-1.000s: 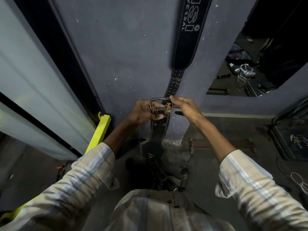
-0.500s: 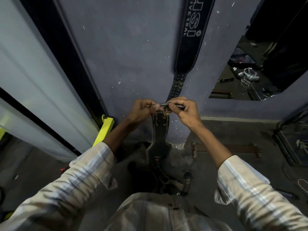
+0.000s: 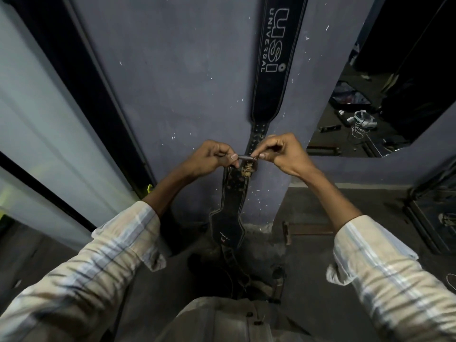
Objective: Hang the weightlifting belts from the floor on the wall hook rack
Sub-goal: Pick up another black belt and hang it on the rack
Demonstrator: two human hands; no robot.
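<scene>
- Left edge of view: pale vertical panels (image 3: pixel 37 124) with dark strips between them stand beside the blue-grey wall (image 3: pixel 172 77). A yellow bar (image 3: pixel 149 188) shows only as a sliver at the wall base; half a second ago more of it was exposed.
- Left hand (image 3: pixel 209 156): closed, thumb and fingers pinching the left end of the metal buckle (image 3: pixel 246 159). Striped sleeve on the forearm.
- Held belt (image 3: pixel 230 206): dark leather with pale edge stitching. It hangs straight down from the buckle, flat against the wall; its widened part reaches the wall base and its lower end runs onto the floor (image 3: pixel 308 255) in front of the person's body.
- Hung belt (image 3: pixel 274 70): black, lettered "USI UNIVERSAL", suspended on the wall above the hands. Its studded narrow tail ends just behind the buckle. The hook that carries it lies beyond the top edge of the view.
- Right hand (image 3: pixel 283 154): closed, fingertips pinching the right end of the buckle.
- Compared with half a second ago, both hands keep the same pinch on the buckle and sit slightly higher against the hung belt's tail.
- Right side: a wall recess (image 3: pixel 370 114) contains cables and small items too dark to identify.
</scene>
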